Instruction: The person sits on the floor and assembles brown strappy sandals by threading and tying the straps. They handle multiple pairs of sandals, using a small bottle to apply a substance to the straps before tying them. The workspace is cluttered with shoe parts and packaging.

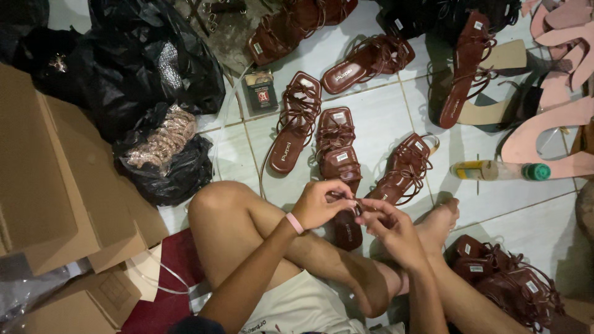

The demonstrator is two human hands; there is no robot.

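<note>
Nearest the camera: the person's bare crossed legs and a pale garment at the bottom edge, with one foot (pixel 438 224) resting on the white tiled floor (pixel 383 117).

Left hand (pixel 318 204), a pink wristband (pixel 294 222) on its wrist: fingers curled and pinched together on the thin straps of a brown strappy sandal (pixel 346 230), which lies on the floor just in front of the shin, its sole partly hidden under both hands.

Right hand (pixel 387 226): fingertips closed on the same straps, meeting the left hand's fingers above the sandal.

Lower right: a heap of brown sandals (pixel 510 281) with small white tags, just beside the right forearm.

Left side: stacked brown cardboard boxes (pixel 55 185); a dark red mat (pixel 167 291) under the thigh.

Just beyond the hands: a stacked pair of brown sandals (pixel 336 145), one single brown sandal (pixel 296 124) to its left, another (pixel 405 167) to its right, all flat on the tiles.

Right of these: a yellowish bottle with a green cap (pixel 500 171) lying on its side.

Mid-left: a black plastic bag (pixel 164 164) open on pale beaded trim; larger black bags (pixel 136 55) behind it.

Farther: a small dark box (pixel 261 91), more brown sandals (pixel 368 62) near the top edge, one on a tan sole (pixel 467 68).

Far right: pink cut-out sole shapes (pixel 557 80), overlapping.
</note>
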